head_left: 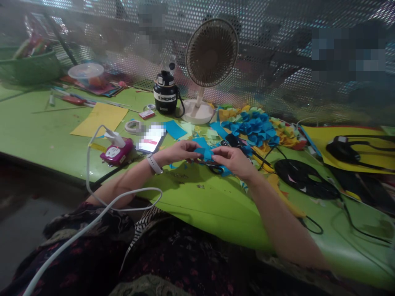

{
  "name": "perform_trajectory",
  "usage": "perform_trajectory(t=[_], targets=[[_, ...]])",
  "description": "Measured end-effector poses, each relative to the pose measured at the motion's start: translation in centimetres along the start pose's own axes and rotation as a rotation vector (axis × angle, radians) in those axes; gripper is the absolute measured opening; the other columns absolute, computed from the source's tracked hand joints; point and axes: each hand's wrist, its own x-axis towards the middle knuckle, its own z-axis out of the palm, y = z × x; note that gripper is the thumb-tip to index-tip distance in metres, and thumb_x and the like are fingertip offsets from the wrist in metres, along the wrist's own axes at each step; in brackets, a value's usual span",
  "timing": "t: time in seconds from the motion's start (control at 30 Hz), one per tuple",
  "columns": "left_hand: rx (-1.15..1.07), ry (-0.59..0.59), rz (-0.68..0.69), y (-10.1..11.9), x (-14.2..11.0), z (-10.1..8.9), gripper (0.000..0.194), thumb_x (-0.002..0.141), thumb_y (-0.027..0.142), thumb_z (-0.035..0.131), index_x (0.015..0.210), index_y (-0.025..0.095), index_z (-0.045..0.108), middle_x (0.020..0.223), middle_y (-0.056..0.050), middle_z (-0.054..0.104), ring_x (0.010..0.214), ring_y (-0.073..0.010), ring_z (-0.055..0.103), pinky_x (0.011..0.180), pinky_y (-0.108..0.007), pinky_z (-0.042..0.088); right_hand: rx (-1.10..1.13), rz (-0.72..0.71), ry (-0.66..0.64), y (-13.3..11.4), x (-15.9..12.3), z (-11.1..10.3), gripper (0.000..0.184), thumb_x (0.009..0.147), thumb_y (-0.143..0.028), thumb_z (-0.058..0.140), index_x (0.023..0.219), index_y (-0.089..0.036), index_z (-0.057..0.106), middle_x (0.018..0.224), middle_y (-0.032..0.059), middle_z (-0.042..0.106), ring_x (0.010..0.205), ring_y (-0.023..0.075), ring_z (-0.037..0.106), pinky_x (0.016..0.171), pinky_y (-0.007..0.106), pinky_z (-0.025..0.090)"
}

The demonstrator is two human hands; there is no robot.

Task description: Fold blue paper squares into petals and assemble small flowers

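Between my two hands, just above the green table (197, 205), is a small folded piece of blue paper (206, 153). My left hand (182, 151), with a white watch band (154, 164) on the wrist, pinches its left side. The fingers of my right hand (235, 161) are closed on its right side. Below and behind them lie more blue paper scraps and a black loop that looks like a scissor handle (216, 169), partly hidden. A heap of folded blue paper pieces (254, 127) rests behind my right hand, among yellow and pale green ones.
A fan (212, 53) and a black bottle (166, 93) stand at the back. Left are a phone (152, 139), tape roll (133, 126), purple socket block (116, 152) and yellow sheet (100, 119). A white cable (123, 197) crosses my left forearm; a black disc (305, 177) lies right.
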Motion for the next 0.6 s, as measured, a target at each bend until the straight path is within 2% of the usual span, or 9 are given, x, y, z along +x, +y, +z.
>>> perform_trajectory(t=[0.17,0.33,0.43,0.6], targets=[[0.001,0.004,0.003,0.1,0.0,0.1,0.018,0.081,0.025,0.077,0.089,0.012,0.068,0.078,0.000,0.068,0.066,-0.0071,0.060,0.065,-0.023,0.049,-0.038,0.000,-0.030,0.4,0.2,0.1,0.033,0.068,-0.038,0.078,0.093,-0.018,0.072,0.083,0.0035,0.073,0.073,0.0177,0.066,0.075,0.035,0.056],[0.076,0.017,0.023,0.0,0.0,0.3,0.029,0.084,0.037,0.075,0.073,0.012,0.066,0.066,0.001,0.063,0.061,-0.0067,0.056,0.062,-0.022,0.044,-0.057,-0.002,-0.085,1.0,0.4,1.0,0.039,0.069,-0.033,0.077,0.105,-0.019,0.068,0.087,0.0041,0.071,0.082,0.0186,0.066,0.079,0.035,0.056],[0.107,0.001,0.009,-0.1,0.0,0.6,0.031,0.085,0.041,0.074,0.074,0.013,0.068,0.065,0.001,0.064,0.061,-0.0073,0.056,0.062,-0.022,0.044,-0.023,-0.026,-0.089,1.2,0.4,1.6,0.043,0.071,-0.028,0.075,0.112,-0.020,0.066,0.091,0.0041,0.071,0.086,0.0183,0.066,0.081,0.034,0.055],[0.082,-0.034,0.038,0.3,-0.3,0.7,0.029,0.084,0.041,0.075,0.080,0.013,0.071,0.070,0.000,0.067,0.065,-0.0080,0.058,0.066,-0.023,0.046,0.153,0.071,-0.147,1.3,0.5,1.6,0.047,0.069,-0.025,0.075,0.115,-0.020,0.065,0.096,0.0048,0.073,0.084,0.0167,0.067,0.076,0.030,0.053]])
